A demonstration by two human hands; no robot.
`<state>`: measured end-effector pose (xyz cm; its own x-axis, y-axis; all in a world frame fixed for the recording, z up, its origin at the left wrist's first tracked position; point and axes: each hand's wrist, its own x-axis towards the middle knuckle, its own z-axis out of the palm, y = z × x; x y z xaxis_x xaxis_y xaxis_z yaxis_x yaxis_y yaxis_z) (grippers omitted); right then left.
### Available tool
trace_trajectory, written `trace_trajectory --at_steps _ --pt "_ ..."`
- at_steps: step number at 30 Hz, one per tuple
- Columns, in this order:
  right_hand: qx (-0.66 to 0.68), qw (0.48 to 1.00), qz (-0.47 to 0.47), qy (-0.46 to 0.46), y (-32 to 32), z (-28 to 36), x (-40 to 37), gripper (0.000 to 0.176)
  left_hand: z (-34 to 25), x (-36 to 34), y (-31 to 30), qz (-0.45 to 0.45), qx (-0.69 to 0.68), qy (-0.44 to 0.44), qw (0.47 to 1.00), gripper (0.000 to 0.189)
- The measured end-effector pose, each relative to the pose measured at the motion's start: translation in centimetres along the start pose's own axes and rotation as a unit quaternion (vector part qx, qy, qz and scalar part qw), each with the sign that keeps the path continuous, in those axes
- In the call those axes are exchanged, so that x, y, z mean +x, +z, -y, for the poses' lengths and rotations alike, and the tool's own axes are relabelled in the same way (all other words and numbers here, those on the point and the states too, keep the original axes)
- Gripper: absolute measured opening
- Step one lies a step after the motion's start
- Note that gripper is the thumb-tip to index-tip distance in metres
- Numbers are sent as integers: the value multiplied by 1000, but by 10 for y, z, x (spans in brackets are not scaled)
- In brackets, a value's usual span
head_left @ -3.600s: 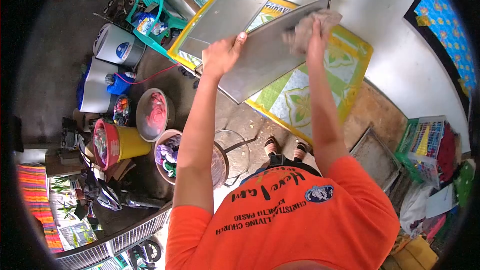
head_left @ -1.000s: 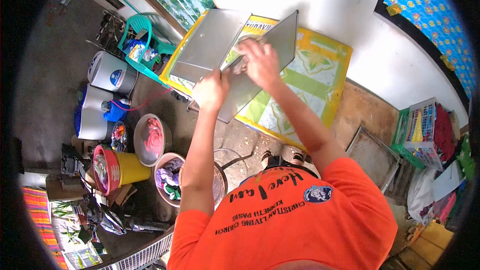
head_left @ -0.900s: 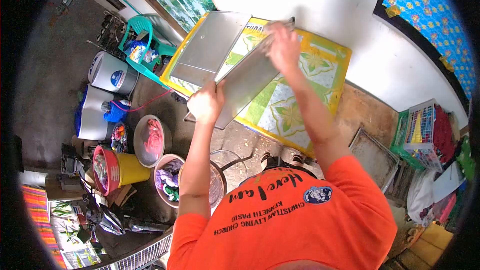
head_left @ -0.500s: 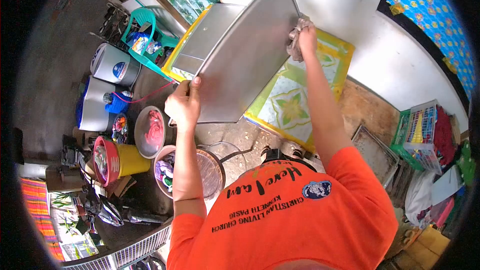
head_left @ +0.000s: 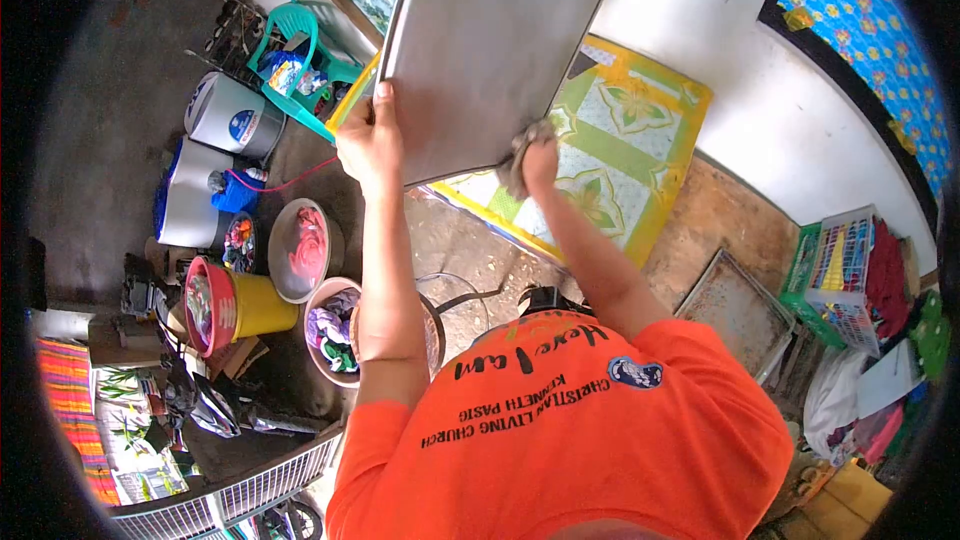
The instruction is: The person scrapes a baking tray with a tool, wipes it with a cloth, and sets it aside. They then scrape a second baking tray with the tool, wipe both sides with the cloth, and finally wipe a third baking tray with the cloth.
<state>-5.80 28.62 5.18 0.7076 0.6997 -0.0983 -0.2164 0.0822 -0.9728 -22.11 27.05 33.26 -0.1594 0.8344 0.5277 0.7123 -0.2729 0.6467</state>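
Observation:
My left hand (head_left: 371, 143) grips the left edge of a large flat metal tray (head_left: 490, 60), thumb on its near face. The tray is held up and tilted, its top running out of view. My right hand (head_left: 541, 166) is closed on a crumpled grey-brown cloth (head_left: 520, 155), which touches the tray's lower right edge. Behind and below the tray is a table with a green, white and yellow patterned cover (head_left: 640, 155). The fingers of my left hand behind the tray are hidden.
A rusty tray (head_left: 738, 312) lies on the floor at right, by stacked plastic crates (head_left: 840, 275). On the left are a green chair (head_left: 292, 60), metallic drums (head_left: 195, 195), basins of laundry (head_left: 305, 252) and a yellow bucket (head_left: 265, 318).
The tray has turned more face-on and shifted up. My right hand has moved the cloth down and left from the upper right edge to the lower right edge. My left hand has risen.

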Motion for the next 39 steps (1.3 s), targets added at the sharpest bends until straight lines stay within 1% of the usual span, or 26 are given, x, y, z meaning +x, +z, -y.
trace_trajectory --at_steps 1,3,4,5,6,7,8,10,11,12,13,15,16,19,22,24,26,27,29,32,35,38,39 --pt "-17 1000 -1 11 9 -33 -11 39 -7 1 2 -20 -23 6 1000 46" --pt "-100 990 96 -1 21 -90 -35 27 -5 5 10 -31 29 6 999 42" --pt "-238 945 222 -40 18 -87 -48 25 -3 7 15 -38 54 6 998 41" --pt "-347 869 335 -110 15 -83 -61 23 4 7 23 -35 72 13 997 43" --pt "-505 710 454 -187 10 -49 -77 28 10 7 29 -23 38 20 999 45" --pt "-468 755 437 -137 1 -28 -92 25 18 10 32 1 85 -2 996 45" --pt "-429 788 420 -133 -3 -41 -85 25 23 13 33 25 131 -25 991 45" --pt "-349 846 383 -125 -15 -64 -62 25 32 15 30 50 168 -27 984 45" --pt "-245 895 371 -26 -27 -30 -58 25 35 14 27 64 187 -29 980 45" --pt "-135 924 350 74 -41 11 -53 25 38 13 25 77 205 -26 975 46" --pt "-114 937 329 38 -51 -27 -17 26 41 12 24 91 223 -22 970 46" --pt "1 964 263 39 -70 -20 10 28 48 10 25 113 246 -7 963 46" --pt "94 969 216 76 -81 30 4 30 53 10 27 121 253 6 960 46" --pt "69 995 76 13 -90 38 37 40 63 5 33 139 268 44 952 44" --pt "78 996 44 -26 -78 67 40 48 58 3 36 158 271 80 946 42" --pt "-20 993 37 -114 -68 64 63 51 54 2 38 160 270 106 943 41" --pt "-131 969 18 -209 -52 73 81 52 54 1 41 151 271 136 941 41" --pt "-166 960 -4 -226 -44 80 89 52 54 0 42 147 274 144 940 40" --pt "-234 936 -46 -258 -28 119 96 52 55 -1 43 140 281 161 936 41" --pt "-291 920 -53 -257 -10 148 121 47 56 -2 42 134 269 187 935 41" --pt "-303 921 -59 -240 -9 172 123 43 61 0 44 121 278 208 930 39" --pt "-264 922 -93 -266 -15 157 119 41 62 0 45 107 240 226 938 39" --pt "-270 930 -97 -232 -18 142 120 41 60 1 45 108 239 228 938 39"
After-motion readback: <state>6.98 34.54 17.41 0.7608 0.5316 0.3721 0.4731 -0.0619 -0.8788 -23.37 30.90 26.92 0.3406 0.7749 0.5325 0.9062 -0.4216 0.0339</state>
